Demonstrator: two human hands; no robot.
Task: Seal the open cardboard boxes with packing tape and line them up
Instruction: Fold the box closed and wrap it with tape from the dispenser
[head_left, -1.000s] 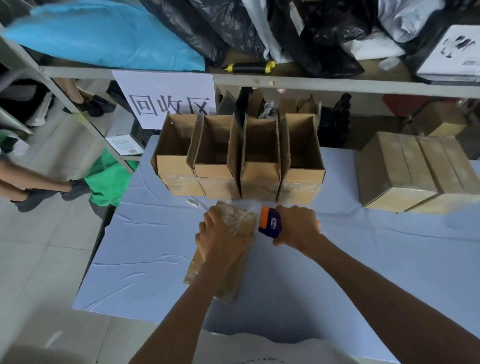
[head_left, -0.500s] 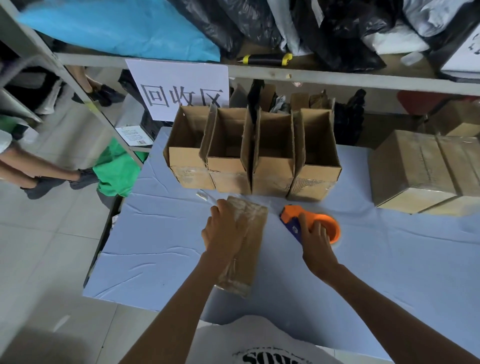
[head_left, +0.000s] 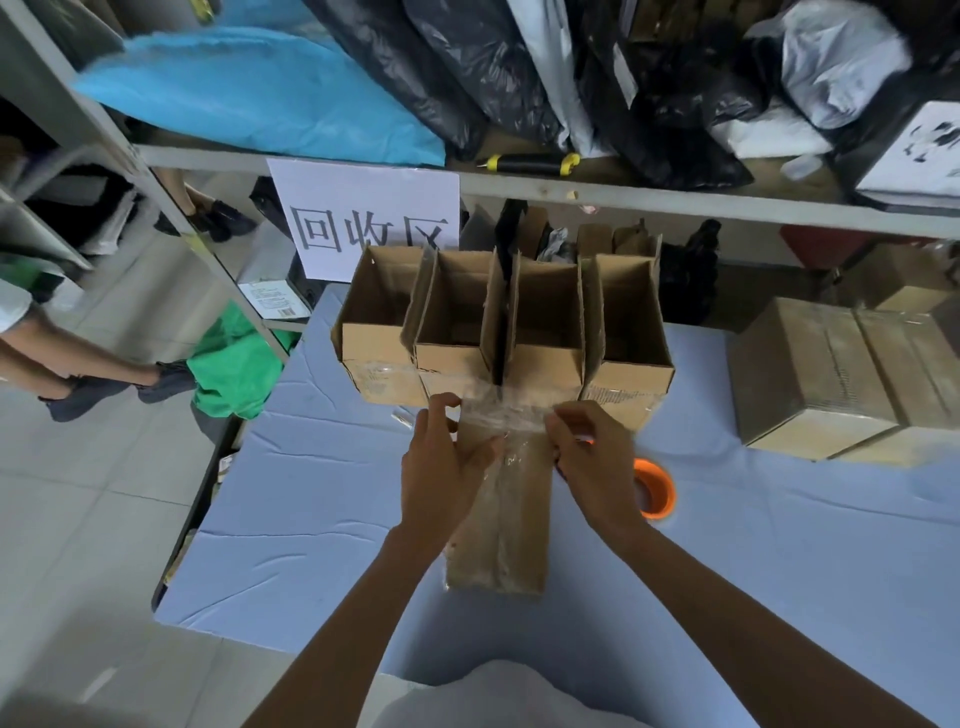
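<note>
The left hand (head_left: 441, 462) and right hand (head_left: 587, 452) pinch the clear tape (head_left: 501, 410) over the light, stiff cardboard box (head_left: 501, 525) (hold its sides; the tape is sticky).

We let go of the tape roll (head_left: 655, 488) — our right hand (head_left: 592, 457) moved over to the box (head_left: 506, 514), and both hands now pull clear tape (head_left: 501, 413) across its far end.

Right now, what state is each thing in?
Box in hand: lying flat, clear tape across its far end.
Left hand: grips the box.
Right hand: pinches the tape.
Tape dispenser: set down, untouched.
Four back boxes: open.
Two right boxes: closed.
</note>
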